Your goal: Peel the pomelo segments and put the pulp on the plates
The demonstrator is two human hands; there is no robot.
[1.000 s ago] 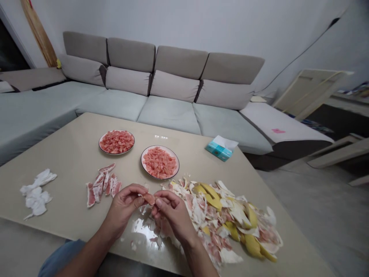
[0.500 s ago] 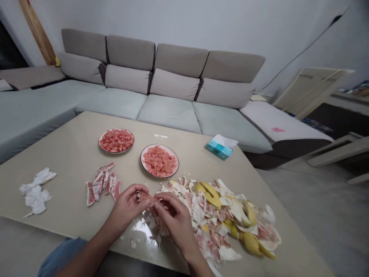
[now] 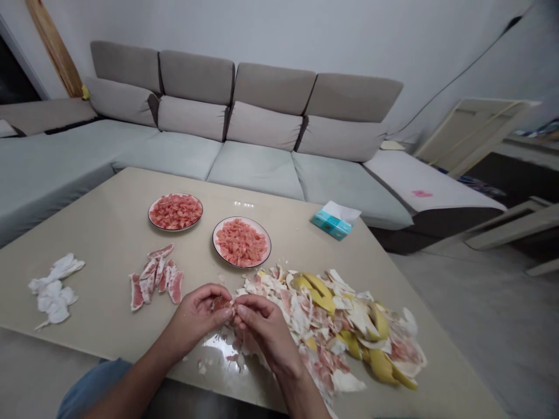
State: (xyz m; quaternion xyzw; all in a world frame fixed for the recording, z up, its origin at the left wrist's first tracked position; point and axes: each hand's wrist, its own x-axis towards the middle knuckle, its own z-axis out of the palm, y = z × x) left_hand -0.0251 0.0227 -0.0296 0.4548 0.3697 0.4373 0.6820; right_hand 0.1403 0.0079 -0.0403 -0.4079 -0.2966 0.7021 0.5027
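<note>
My left hand [image 3: 196,316] and my right hand [image 3: 262,327] meet above the table edge, fingers pinching a small pink pomelo segment [image 3: 222,304] between them; much of it is hidden by my fingers. Just right of my right hand lies a heap of yellow pomelo rind and white pith [image 3: 336,331]. Peeled pink pulp fills a white plate [image 3: 241,242] ahead of my hands, and a second plate [image 3: 175,212] sits further left. Left of my hands lie several strips of pink segment skin [image 3: 155,278].
A crumpled white tissue pile [image 3: 55,293] lies at the table's left. A teal tissue box [image 3: 334,224] stands near the far edge of the beige table [image 3: 96,244]. A grey sectional sofa [image 3: 257,163] runs behind it. My knee in blue jeans [image 3: 98,390] shows below the near edge.
My hands have drawn slightly closer around the segment, and my fingers have shifted on it. The view has tilted a little, while the plates, rind and strips stay in place.
</note>
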